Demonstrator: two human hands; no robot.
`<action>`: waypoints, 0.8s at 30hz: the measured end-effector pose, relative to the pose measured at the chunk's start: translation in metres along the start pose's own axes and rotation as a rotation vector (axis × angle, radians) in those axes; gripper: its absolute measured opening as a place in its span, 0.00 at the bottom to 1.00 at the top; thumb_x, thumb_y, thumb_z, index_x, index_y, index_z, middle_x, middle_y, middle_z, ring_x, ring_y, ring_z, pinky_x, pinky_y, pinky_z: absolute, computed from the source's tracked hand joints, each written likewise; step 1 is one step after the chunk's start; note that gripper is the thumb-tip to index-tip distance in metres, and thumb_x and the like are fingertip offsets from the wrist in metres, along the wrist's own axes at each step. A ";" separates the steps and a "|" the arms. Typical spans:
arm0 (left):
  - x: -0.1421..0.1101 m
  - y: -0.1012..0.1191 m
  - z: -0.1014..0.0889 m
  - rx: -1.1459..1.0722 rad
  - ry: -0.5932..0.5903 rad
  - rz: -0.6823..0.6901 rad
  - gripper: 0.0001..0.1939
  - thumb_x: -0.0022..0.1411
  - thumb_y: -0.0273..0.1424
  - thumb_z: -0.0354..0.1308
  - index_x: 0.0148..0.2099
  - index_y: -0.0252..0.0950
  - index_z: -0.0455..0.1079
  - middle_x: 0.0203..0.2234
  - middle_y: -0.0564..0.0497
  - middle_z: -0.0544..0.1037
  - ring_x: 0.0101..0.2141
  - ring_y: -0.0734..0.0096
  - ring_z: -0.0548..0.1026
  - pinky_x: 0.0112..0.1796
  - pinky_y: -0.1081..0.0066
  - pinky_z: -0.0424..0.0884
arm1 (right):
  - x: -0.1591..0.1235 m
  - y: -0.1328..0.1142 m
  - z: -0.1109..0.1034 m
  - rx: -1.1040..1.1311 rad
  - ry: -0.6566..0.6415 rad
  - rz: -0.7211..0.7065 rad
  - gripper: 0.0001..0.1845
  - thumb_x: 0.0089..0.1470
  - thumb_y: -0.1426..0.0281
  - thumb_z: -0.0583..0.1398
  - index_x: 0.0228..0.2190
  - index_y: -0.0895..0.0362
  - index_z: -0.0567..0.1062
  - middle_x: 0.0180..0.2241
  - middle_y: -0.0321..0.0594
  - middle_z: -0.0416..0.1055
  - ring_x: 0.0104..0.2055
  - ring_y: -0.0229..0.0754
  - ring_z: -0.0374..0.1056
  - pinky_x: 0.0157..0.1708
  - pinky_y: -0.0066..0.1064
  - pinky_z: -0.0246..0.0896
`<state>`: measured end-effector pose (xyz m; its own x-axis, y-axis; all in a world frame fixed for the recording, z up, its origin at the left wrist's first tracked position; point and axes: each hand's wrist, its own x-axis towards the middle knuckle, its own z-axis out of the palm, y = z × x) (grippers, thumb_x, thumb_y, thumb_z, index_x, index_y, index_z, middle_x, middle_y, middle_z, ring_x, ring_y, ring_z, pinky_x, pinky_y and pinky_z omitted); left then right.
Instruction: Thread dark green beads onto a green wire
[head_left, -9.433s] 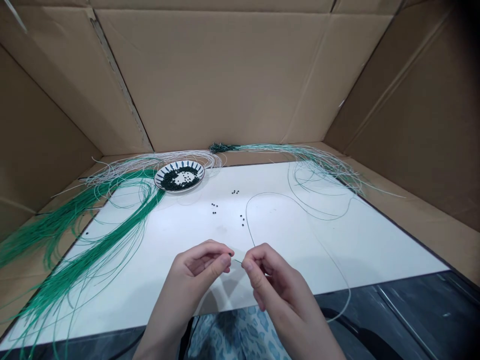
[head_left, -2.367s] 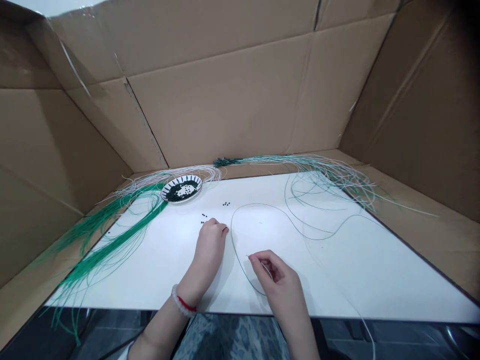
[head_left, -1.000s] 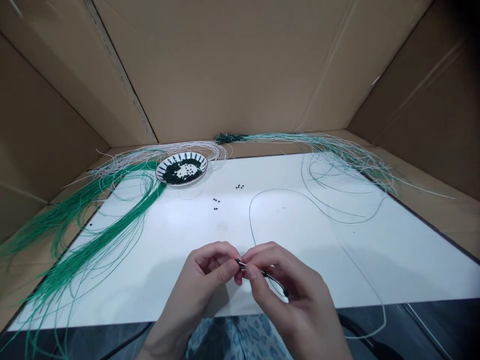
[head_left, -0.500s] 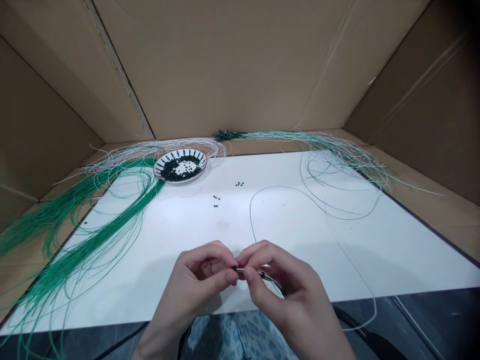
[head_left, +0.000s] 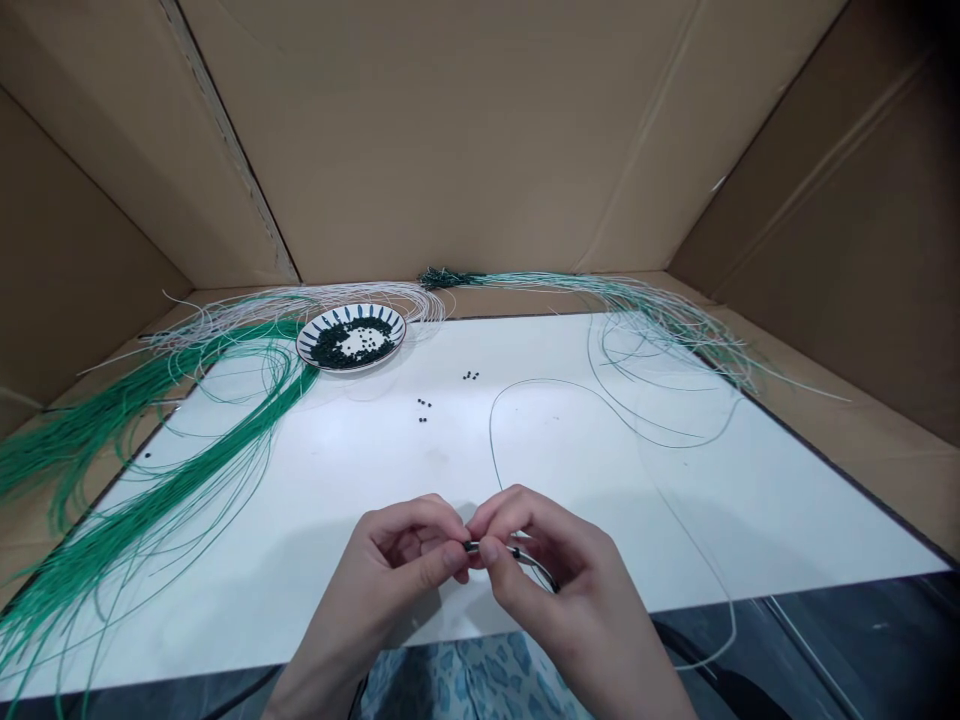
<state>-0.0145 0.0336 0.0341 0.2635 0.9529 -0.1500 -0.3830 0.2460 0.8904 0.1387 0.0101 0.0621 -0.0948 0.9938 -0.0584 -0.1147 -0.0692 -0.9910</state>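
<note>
My left hand (head_left: 401, 560) and my right hand (head_left: 551, 575) meet fingertip to fingertip over the near edge of the white board (head_left: 360, 470). Both are pinched shut. Between them lies the end of a thin green cord (head_left: 525, 385) with small dark beads strung on it; the right hand pinches that cord, the left thumb and forefinger pinch a dark bead at its tip. The cord loops away across the board toward the right. A patterned saucer (head_left: 351, 336) of dark beads sits at the back left. A few loose beads (head_left: 424, 410) lie on the board.
Bundles of green cords (head_left: 150, 470) spread over the left side, pale and green cords (head_left: 660, 325) fan out at the back right. Cardboard walls (head_left: 465, 130) enclose the board on three sides. A dark table edge (head_left: 847, 640) runs along the front.
Over the last half second the hands stay pinched together on the cord's end, barely shifting. About two seconds ago the left hand was out at the loose beads, then came back.
</note>
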 end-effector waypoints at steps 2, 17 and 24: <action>-0.001 0.001 0.001 0.024 0.007 -0.003 0.10 0.49 0.39 0.77 0.26 0.40 0.82 0.23 0.54 0.78 0.25 0.75 0.73 0.29 0.76 0.65 | 0.001 0.000 0.000 -0.016 -0.001 -0.004 0.08 0.55 0.68 0.64 0.25 0.53 0.73 0.32 0.36 0.76 0.37 0.41 0.72 0.39 0.31 0.66; -0.001 -0.003 -0.006 0.075 -0.044 0.023 0.09 0.51 0.39 0.75 0.29 0.41 0.84 0.24 0.53 0.78 0.26 0.74 0.74 0.29 0.75 0.65 | 0.000 0.000 -0.002 -0.081 -0.013 0.003 0.08 0.55 0.70 0.63 0.25 0.53 0.73 0.32 0.34 0.75 0.37 0.41 0.70 0.38 0.32 0.62; -0.003 0.002 -0.002 0.053 0.006 -0.042 0.12 0.49 0.42 0.76 0.27 0.40 0.82 0.22 0.54 0.79 0.26 0.72 0.73 0.31 0.74 0.66 | -0.002 -0.001 -0.003 -0.061 -0.029 0.005 0.06 0.55 0.70 0.64 0.26 0.53 0.78 0.33 0.36 0.76 0.38 0.41 0.72 0.39 0.30 0.66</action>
<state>-0.0180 0.0315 0.0353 0.2728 0.9432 -0.1897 -0.3244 0.2758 0.9048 0.1420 0.0081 0.0629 -0.1238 0.9905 -0.0603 -0.0539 -0.0674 -0.9963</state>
